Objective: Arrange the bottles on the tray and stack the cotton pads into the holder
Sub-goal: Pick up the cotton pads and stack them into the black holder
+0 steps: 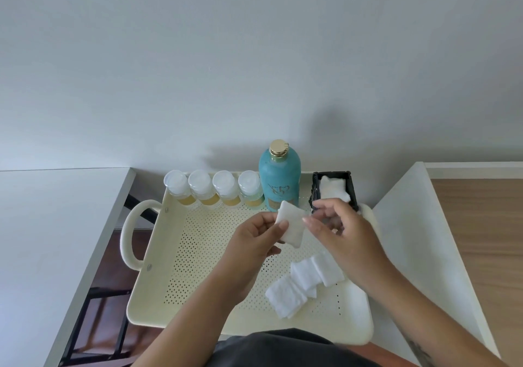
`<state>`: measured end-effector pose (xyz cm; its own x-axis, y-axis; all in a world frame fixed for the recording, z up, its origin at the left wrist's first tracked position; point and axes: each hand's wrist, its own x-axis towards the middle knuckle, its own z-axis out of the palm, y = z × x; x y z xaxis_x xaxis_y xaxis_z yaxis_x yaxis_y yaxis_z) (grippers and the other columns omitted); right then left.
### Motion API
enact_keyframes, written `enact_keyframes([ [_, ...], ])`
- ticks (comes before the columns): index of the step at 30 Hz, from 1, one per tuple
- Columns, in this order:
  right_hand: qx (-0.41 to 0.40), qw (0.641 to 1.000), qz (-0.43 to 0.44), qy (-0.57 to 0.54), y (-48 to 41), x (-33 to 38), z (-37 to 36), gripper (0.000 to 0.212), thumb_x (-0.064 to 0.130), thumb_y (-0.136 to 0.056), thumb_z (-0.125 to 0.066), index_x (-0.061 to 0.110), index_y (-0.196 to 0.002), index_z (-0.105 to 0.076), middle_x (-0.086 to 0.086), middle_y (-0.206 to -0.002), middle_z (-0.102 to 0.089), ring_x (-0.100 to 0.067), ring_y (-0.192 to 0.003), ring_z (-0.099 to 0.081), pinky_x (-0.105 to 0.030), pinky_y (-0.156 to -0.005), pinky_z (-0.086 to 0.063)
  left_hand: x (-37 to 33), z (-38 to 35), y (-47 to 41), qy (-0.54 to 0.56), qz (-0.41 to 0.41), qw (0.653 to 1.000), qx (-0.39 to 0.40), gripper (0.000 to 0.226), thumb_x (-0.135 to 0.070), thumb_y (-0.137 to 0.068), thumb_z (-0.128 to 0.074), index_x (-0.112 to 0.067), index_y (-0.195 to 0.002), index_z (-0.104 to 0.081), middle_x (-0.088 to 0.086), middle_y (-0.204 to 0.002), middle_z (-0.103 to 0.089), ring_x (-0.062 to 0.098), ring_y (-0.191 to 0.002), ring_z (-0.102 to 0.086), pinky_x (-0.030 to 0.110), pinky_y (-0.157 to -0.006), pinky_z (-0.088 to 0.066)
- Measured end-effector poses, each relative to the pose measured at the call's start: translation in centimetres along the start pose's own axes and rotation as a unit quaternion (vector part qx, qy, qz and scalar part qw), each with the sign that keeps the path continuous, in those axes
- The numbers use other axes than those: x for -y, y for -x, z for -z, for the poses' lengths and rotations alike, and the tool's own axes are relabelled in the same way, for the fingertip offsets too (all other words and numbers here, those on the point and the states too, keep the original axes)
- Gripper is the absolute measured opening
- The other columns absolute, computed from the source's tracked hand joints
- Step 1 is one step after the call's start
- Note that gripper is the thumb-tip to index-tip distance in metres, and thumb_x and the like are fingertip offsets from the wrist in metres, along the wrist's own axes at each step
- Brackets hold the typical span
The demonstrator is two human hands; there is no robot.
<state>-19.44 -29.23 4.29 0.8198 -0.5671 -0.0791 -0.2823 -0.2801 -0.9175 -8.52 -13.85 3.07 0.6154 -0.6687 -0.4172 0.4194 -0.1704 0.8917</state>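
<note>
A cream perforated tray [203, 253] lies in front of me. Along its back edge stand several small clear bottles [215, 188] with yellow liquid, and a tall teal bottle [280, 179] with a gold cap. A black holder [315, 188] in the back right corner has white pads inside. Above the tray's middle, my left hand [254, 242] holds a white square cotton pad [291, 225] by its left edge. My right hand [345, 236] pinches the pad's upper right corner with thumb and forefinger. Several loose cotton pads [305, 279] lie overlapping on the tray's front right.
The tray has a looped handle [127, 233] on the left and bridges a gap between a white table [42, 239] on the left and a white surface [418, 239] on the right. A plain wall rises behind. Dark metal legs and wood floor show in the gap.
</note>
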Motion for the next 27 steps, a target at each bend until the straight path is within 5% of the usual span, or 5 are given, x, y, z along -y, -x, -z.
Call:
enact_keyframes([
  [6, 0.010, 0.979, -0.129, -0.155, 0.0, 0.2, 0.0, 0.006, 0.031, -0.087, -0.067, 0.031, -0.093, -0.068, 0.013, -0.076, -0.071, 0.002, -0.067, -0.063, -0.021, -0.063, -0.047, -0.1, -0.9, -0.3, 0.003, 0.004, 1.000, 0.021, 0.019, -0.039, -0.079, -0.075, -0.024, -0.090, -0.071, 0.004, -0.094, -0.071, 0.017, -0.086, -0.061, 0.033, -0.077, -0.046],
  [11, -0.049, 0.997, -0.046, -0.045, -2.5, 0.4, 2.8, 0.006, 0.025, -0.090, -0.063, 0.026, -0.088, -0.069, 0.007, -0.076, -0.068, 0.004, -0.063, -0.060, -0.006, -0.051, -0.042, 1.4, -0.3, -0.8, -0.183, 0.018, 0.981, -0.057, 0.018, -0.042, -0.081, -0.075, -0.031, -0.093, -0.069, -0.006, -0.091, -0.072, 0.001, -0.073, -0.063, 0.016, -0.065, -0.049],
  [18, -0.069, 0.993, -0.038, 0.083, -6.9, -1.2, 4.8, 0.006, 0.026, -0.089, -0.064, 0.024, -0.085, -0.068, 0.012, -0.068, -0.061, 0.000, -0.057, -0.053, -0.024, -0.058, -0.039, 5.9, 1.6, -0.5, -0.398, 0.073, 0.914, -0.038, 0.019, -0.036, -0.085, -0.071, -0.029, -0.101, -0.064, -0.016, -0.099, -0.065, 0.004, -0.086, -0.062, 0.013, -0.069, -0.047],
  [23, -0.060, 0.984, -0.018, 0.167, -7.7, -1.8, 4.9, 0.008, 0.023, -0.090, -0.062, 0.021, -0.096, -0.065, 0.007, -0.088, -0.063, -0.009, -0.074, -0.054, -0.025, -0.062, -0.037, 7.0, 1.8, -0.6, -0.466, 0.089, 0.880, 0.003, 0.028, -0.034, -0.085, -0.070, -0.025, -0.110, -0.062, -0.010, -0.109, -0.063, 0.008, -0.095, -0.060, 0.020, -0.080, -0.048],
  [27, -0.110, 0.949, 0.104, 0.278, -6.2, -1.6, 4.3, 0.018, 0.016, -0.090, -0.059, 0.013, -0.107, -0.064, -0.003, -0.105, -0.061, -0.027, -0.100, -0.051, -0.041, -0.081, -0.045, 7.4, 1.2, -0.7, -0.519, 0.088, 0.850, 0.008, 0.032, -0.030, -0.083, -0.071, -0.024, -0.113, -0.060, -0.008, -0.109, -0.060, 0.013, -0.095, -0.059, 0.029, -0.082, -0.051],
])
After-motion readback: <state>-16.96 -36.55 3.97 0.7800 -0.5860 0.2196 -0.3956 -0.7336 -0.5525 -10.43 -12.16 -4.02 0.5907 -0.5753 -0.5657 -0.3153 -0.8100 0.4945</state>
